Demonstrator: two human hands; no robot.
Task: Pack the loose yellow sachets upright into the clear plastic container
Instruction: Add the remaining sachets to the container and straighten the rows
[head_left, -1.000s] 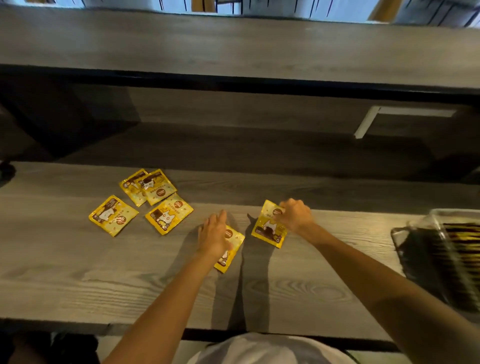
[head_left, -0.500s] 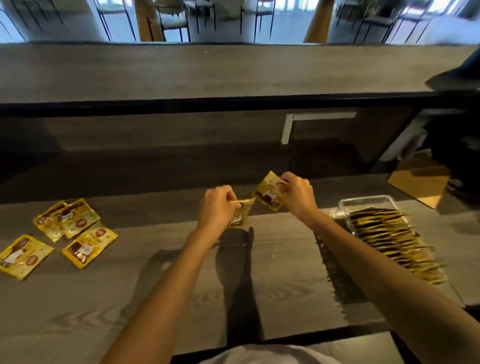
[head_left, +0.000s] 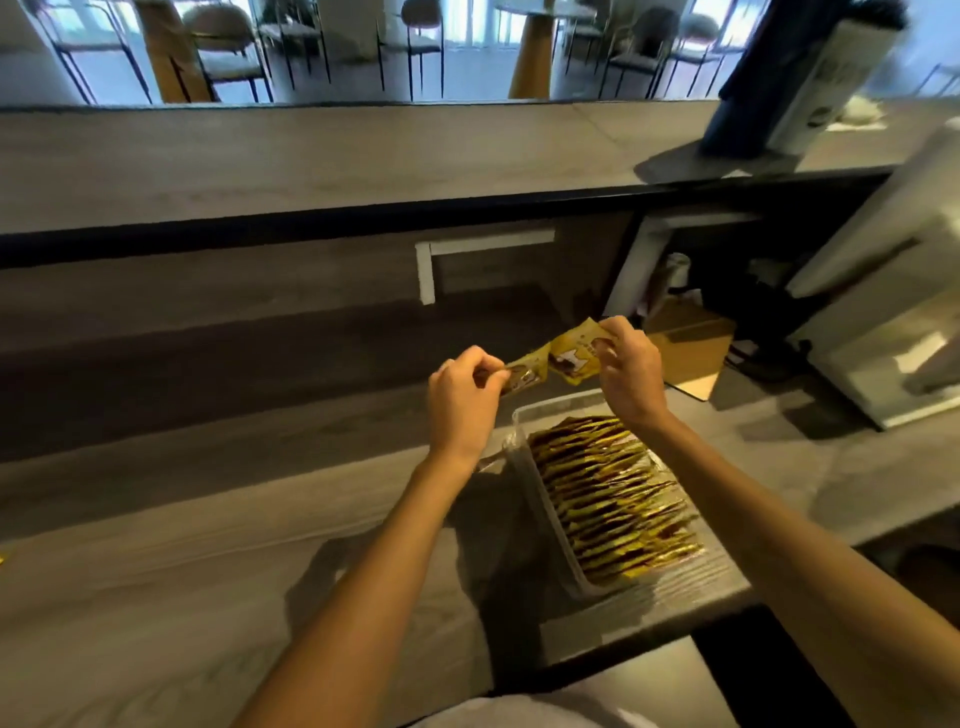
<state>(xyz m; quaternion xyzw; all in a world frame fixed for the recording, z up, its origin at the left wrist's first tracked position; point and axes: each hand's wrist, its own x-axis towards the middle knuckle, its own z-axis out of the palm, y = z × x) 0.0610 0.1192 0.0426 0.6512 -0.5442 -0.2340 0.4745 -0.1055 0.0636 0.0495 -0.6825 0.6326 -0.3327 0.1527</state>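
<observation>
Now mid-carry: our left hand (head_left: 465, 395) pinches one sachet (head_left: 525, 370), right hand (head_left: 631, 371) pinches second sachet (head_left: 574, 354), both frame centre, above far end of clear container (head_left: 525, 470) (packed row (head_left: 608, 493) nearly fills it). Next, we judge: turn both upright, slot in at far end.

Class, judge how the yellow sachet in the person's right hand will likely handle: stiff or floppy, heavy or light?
Probably light: the right hand pinches the sachet by one edge. Likely bendy, not rigid: it looks thin, like those standing in the container.

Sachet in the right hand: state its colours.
The sachet is yellow with brown-and-white print; head view.
</observation>
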